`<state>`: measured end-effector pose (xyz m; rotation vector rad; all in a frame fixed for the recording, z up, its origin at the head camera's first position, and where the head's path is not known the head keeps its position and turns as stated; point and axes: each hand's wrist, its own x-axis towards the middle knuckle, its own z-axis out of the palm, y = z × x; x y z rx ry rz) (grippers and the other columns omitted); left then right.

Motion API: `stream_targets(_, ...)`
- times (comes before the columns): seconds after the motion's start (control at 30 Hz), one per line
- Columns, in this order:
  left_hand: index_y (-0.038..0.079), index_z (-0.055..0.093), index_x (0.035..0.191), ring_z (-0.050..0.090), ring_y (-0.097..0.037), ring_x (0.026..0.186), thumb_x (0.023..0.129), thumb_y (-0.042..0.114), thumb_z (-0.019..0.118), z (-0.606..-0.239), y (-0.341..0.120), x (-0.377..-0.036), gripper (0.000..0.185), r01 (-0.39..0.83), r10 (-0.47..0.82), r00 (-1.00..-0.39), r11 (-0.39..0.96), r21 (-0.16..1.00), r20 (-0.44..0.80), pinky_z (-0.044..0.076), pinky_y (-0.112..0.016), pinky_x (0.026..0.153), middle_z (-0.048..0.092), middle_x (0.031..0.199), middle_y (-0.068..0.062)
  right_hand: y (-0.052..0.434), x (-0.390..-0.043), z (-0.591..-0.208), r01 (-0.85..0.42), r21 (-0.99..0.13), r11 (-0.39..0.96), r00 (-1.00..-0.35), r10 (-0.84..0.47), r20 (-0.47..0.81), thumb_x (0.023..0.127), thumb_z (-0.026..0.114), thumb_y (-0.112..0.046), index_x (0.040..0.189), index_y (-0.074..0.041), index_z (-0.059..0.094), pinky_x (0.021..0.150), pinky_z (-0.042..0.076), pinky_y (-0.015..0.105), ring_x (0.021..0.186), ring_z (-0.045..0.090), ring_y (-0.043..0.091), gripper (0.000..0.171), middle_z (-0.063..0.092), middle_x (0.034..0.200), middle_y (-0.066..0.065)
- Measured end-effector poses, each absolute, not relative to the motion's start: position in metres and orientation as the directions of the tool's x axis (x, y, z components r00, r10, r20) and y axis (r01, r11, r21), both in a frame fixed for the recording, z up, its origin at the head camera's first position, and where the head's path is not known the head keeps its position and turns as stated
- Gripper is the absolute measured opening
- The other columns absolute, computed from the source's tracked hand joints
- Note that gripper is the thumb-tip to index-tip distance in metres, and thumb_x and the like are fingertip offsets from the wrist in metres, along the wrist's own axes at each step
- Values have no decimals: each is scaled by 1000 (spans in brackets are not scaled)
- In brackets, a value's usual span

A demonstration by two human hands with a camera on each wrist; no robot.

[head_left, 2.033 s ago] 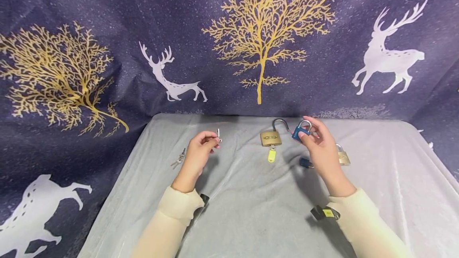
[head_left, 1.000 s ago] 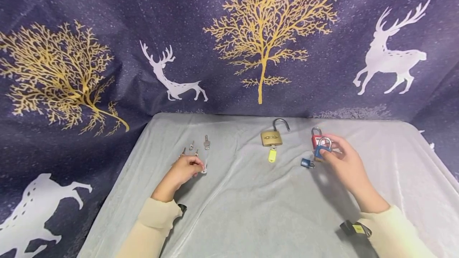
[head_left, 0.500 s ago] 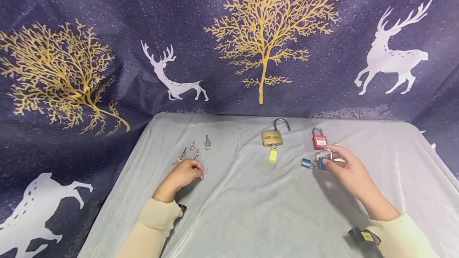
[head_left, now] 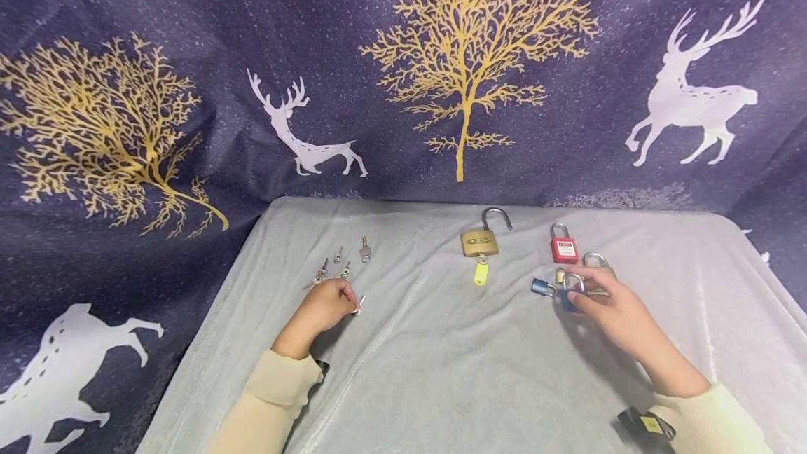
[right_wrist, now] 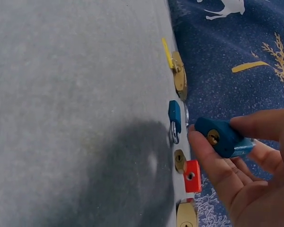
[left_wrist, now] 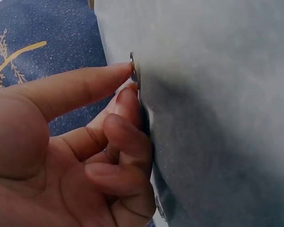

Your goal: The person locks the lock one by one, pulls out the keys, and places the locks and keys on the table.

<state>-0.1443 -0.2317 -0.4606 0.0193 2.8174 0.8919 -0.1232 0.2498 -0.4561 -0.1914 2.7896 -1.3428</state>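
Note:
My left hand (head_left: 318, 310) is low over the cloth on the left side, its thumb and forefinger pinching a small silver key (left_wrist: 134, 68) right at the cloth surface. Farther right, my right hand (head_left: 614, 307) holds a blue padlock (right_wrist: 222, 137) between thumb and fingers. The padlock's brass keyhole faces the right wrist camera, and its shackle points up in the head view. Around this hand lie a smaller blue padlock (head_left: 542, 286), a red padlock (head_left: 564, 249) with a white label, a small brass padlock (right_wrist: 180, 161) and a larger brass one (right_wrist: 187, 215), partly hidden by the hand.
Several keys (head_left: 365, 251) lie on the grey cloth (head_left: 429, 370) beyond my left hand. A big brass padlock (head_left: 479, 242) with its shackle swung out stands near the middle back, a yellow tag (head_left: 481, 273) below it. A dark deer-print curtain (head_left: 403, 90) hangs behind.
My left hand has come down leftward with the key, from the air to the cloth. My right hand has carried the blue padlock right and lower, uncovering the red padlock.

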Motion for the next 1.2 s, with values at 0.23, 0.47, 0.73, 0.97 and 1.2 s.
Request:
stream_targets(0.23, 11, 63, 73, 50, -14, 64, 82, 14, 73, -460, -230, -147, 14, -62, 45, -985, 814, 577, -169, 40, -28, 61, 57, 67, 1, 250, -121, -458, -105, -729, 677, -989, -147, 7, 94, 71, -15, 136, -7, 59, 79, 59, 45, 101, 70, 40, 45, 66, 112, 19)
stream_targets(0.47, 12, 65, 83, 51, -13, 60, 88, 21, 71, -455, -223, -155, 12, -90, 26, -984, 778, 622, -175, 41, -27, 57, 60, 70, 2, 249, -120, -460, -56, -720, 692, -980, -177, -94, 94, 70, -16, 140, -4, 54, 54, 53, 32, 81, 71, 23, 50, 72, 105, 23)
stream_targets(0.73, 11, 67, 97, 61, -14, 70, 91, 23, 72, -445, -200, -166, 15, -64, 51, -986, 758, 649, -157, 48, -31, 71, 67, 83, 0, 250, -120, -465, -58, -699, 712, -975, -192, -115, 93, 70, -15, 137, -1, 56, 58, 52, 29, 74, 67, 12, 48, 73, 96, 14)
stream_targets(0.97, 6, 67, 115, 66, -18, 69, 90, 22, 74, -439, -172, -176, 31, -17, 124, -981, 710, 704, -148, 53, -31, 69, 70, 94, -3, 254, -123, -467, -49, -688, 724, -970, -199, -140, 94, 69, -15, 136, 3, 55, 60, 53, 29, 76, 67, 16, 47, 73, 94, 14)
stream_targets(1.2, 4, 65, 125, 70, -24, 98, 89, 16, 73, -438, -148, -188, 39, 57, 182, -979, 664, 746, -87, 56, -37, 86, 73, 106, -8, 255, -123, -467, -21, -747, 664, -958, -227, -175, 96, 65, -11, 136, 11, 51, 60, 57, 28, 73, 70, 15, 47, 74, 102, 27)
